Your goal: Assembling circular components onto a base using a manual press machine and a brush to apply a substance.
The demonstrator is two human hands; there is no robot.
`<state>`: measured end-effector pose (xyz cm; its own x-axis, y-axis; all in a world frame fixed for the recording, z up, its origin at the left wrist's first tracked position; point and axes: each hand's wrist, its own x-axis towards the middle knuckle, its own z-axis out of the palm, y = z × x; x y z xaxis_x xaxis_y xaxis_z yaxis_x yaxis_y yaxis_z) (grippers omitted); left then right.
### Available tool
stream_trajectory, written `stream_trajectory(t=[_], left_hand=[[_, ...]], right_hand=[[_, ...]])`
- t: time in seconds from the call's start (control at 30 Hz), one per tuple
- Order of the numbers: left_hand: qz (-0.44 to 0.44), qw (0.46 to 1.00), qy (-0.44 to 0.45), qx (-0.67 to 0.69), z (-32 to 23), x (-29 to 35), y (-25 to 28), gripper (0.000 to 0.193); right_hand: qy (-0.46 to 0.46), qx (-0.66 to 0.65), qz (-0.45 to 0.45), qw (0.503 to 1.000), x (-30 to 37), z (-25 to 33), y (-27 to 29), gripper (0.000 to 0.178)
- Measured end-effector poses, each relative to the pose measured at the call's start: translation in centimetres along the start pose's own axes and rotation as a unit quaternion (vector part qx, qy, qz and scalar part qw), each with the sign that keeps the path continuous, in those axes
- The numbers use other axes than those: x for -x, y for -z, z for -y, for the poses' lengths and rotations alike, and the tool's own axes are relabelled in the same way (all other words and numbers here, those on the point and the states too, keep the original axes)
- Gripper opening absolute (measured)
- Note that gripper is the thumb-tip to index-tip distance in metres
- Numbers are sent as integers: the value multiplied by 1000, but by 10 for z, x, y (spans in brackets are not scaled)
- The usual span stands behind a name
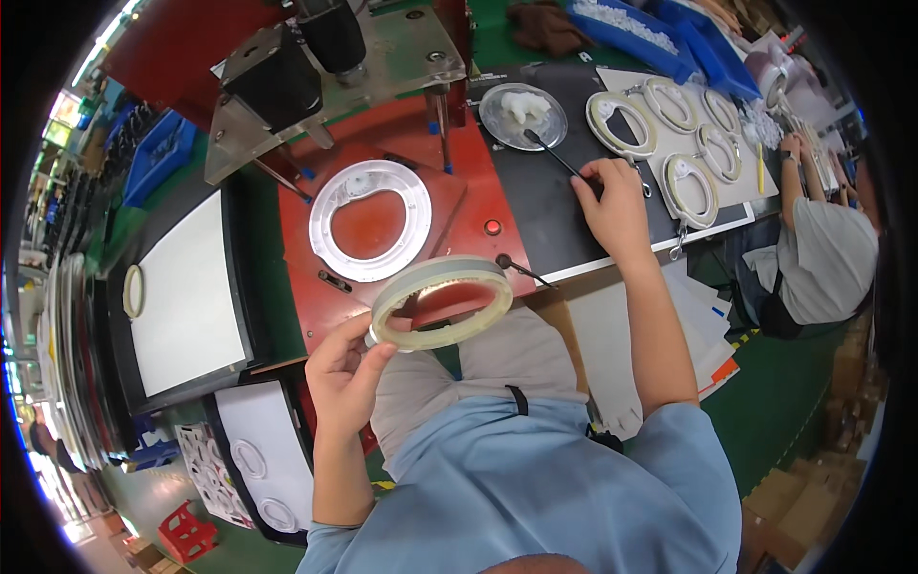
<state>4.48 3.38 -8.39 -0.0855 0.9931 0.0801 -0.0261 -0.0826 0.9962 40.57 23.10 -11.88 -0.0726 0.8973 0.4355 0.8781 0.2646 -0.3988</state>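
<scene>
A cream-coloured ring-shaped housing (459, 330) is pinched at its left end between the thumb and fingers of my left hand (349, 368), tilted over my lap. My right hand (615, 206) grips a thin black-handled brush (555, 155). The brush's far end reaches into a round clear dish (492, 119) holding a lump of white paste (525, 103). Ahead of the held ring, a flat white ring plate (417, 220) lies on the red base of a press (478, 220).
The press head (277, 81) overhangs the red base. A red button (492, 227) and a black-tipped tool (521, 271) are at its right. Several ring assemblies (690, 189) lie on a board to the right. A co-worker (813, 258) sits beyond. A white-topped tray (191, 297) stands left.
</scene>
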Motion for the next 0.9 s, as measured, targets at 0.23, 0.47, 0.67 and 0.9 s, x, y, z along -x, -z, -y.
stream_trajectory(t=[0.23,0.47,0.67,0.9], left_hand=[[1,1000,-7,17,1,1,0,33],[15,999,-10,37,7,2,3,33],[11,999,1,53,4,6,5,38],[1,982,-175,-73,-47,1,19,34]], right_hand=[[17,-18,-111,993,-30,19,7,14],[79,89,-134,984,-70,15,5,18],[73,69,-118,988,-62,15,30,22],[-162,-327,38,930,-11,53,89,30]])
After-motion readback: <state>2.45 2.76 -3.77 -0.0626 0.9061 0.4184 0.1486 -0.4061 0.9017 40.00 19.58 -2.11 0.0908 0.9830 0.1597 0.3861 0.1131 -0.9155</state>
